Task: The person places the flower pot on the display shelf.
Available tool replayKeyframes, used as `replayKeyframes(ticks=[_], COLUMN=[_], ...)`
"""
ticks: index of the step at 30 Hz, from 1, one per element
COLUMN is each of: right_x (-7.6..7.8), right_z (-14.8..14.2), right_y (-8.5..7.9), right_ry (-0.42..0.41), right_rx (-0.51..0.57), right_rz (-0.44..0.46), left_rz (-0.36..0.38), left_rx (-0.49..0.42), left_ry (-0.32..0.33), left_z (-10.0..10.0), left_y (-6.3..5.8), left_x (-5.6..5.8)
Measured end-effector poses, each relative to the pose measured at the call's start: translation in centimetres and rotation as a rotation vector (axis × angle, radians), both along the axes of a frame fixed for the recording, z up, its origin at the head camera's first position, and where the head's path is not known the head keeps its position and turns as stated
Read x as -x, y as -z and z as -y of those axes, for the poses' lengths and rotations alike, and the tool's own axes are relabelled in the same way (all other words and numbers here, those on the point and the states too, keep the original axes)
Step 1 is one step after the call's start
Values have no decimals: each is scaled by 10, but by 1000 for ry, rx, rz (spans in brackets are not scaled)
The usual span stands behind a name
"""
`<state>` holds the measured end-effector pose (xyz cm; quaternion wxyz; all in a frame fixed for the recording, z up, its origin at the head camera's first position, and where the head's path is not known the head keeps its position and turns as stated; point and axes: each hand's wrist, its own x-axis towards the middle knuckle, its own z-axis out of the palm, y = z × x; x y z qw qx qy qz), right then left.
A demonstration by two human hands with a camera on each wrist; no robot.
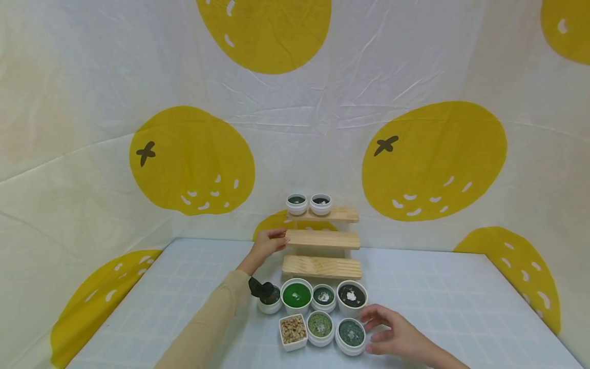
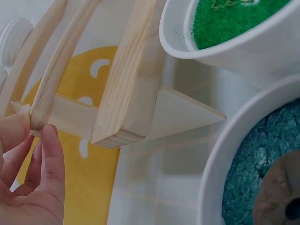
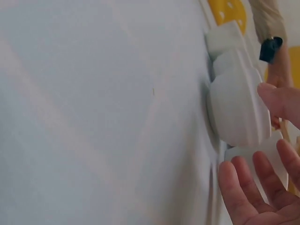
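Observation:
Thumb and fingers of my left hand [image 1: 268, 243] pinch the left end of the middle shelf board [image 1: 322, 239] on a three-tier wooden stand. In the left wrist view, that hand [image 2: 33, 173] grips the board's end, with the lowest board [image 2: 129, 89] beside it. My right hand [image 1: 398, 335] is spread beside a white pot with dark teal filling [image 1: 351, 334], in the front row. Seen from the right wrist, its fingers [image 3: 269, 180] are apart and hold nothing, close to that white pot [image 3: 239, 110].
Two small white pots [image 1: 297, 204] stand on the top board [image 1: 345, 214]. In front of the stand are a bright green pot [image 1: 296, 295], a dark-filled pot [image 1: 352, 295], a moss-green pot [image 1: 320, 325] and a square dish of tan pieces [image 1: 293, 330]. A patterned cloth [image 1: 322, 143] hangs behind.

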<state>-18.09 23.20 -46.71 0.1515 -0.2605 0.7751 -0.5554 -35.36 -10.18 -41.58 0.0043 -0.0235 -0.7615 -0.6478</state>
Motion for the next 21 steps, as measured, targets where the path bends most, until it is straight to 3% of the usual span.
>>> replayKeyframes(ticks=[9, 21], right_x=[-5, -6], right_z=[6, 11], right_y=[4, 11], right_ry=[-20, -28], right_rx=[5, 16], right_rz=[63, 6], left_rz=[-13, -22], left_rx=[13, 12], left_ry=[1, 8], left_z=[0, 0], left_y=[-2, 1], left_x=[-1, -1])
